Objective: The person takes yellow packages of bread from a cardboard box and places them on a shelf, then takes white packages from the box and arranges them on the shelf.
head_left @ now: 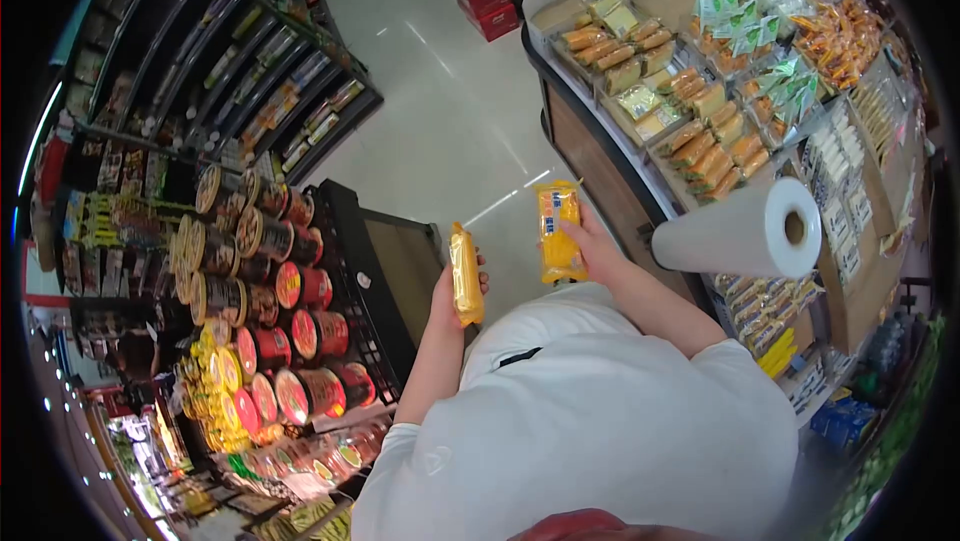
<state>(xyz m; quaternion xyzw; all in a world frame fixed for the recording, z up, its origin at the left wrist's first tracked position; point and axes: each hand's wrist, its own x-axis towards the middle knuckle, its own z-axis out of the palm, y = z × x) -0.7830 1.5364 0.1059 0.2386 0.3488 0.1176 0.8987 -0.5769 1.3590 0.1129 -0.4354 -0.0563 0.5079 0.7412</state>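
My left hand [445,293] is closed around a yellow, shiny wrapped snack packet [465,279], held upright with its narrow side toward me. A second yellow packet [559,241], with a blue-and-white printed label, is gripped in my right hand [596,249], the thumb lying across its front. Both packets are in front of my waist, a short gap apart. The contents of the packets cannot be made out.
On the left stands a rack of stacked round tubs [305,333], with dark shelves [225,51] behind. A counter of wrapped baked goods [705,166] and a plastic bag roll [735,231] are at right. Boxes [490,6] sit on the pale floor [440,111] ahead.
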